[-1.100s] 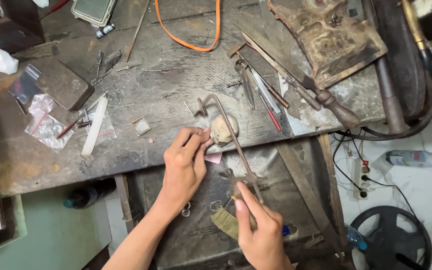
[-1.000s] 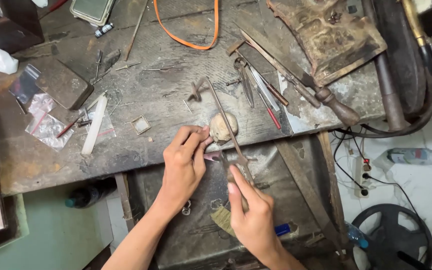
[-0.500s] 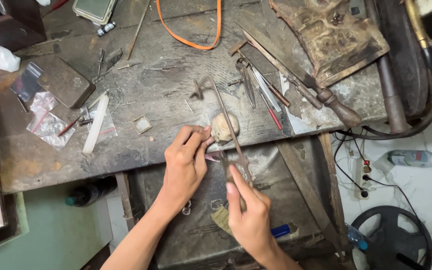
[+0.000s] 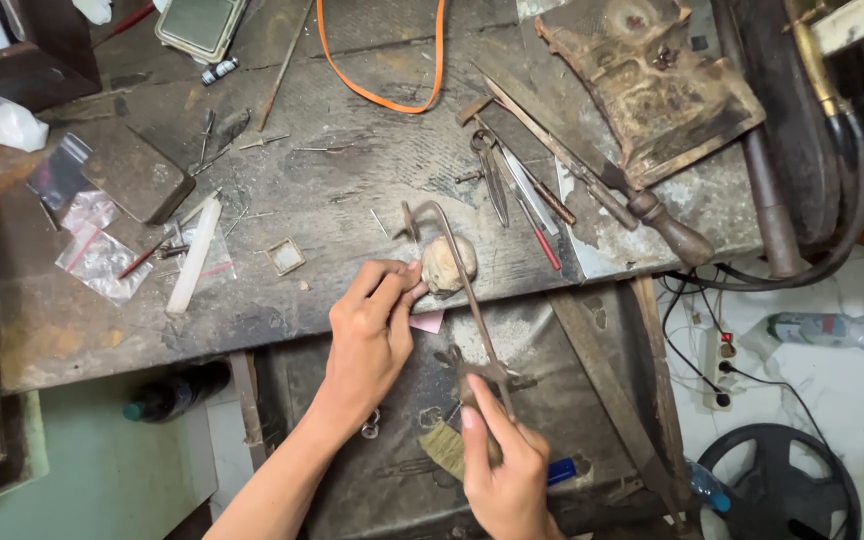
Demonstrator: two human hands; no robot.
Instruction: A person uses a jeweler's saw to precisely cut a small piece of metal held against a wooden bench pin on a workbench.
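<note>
The right hand (image 4: 504, 468) is wrapped around the handle of a jeweller's saw (image 4: 462, 290), index finger laid along it, the thin frame reaching up over the edge of the surface (image 4: 352, 190). The left hand (image 4: 372, 330) has its fingertips pinched narrow against a small pale piece (image 4: 430, 320) at the edge, just beside a rounded, light-coloured lump (image 4: 447, 265) that the saw frame crosses. Left of the hands lie a small square frame (image 4: 285, 256) and a white stick (image 4: 195, 254). Files and pliers (image 4: 512, 185) lie up right, an orange band (image 4: 382, 70) above them.
</note>
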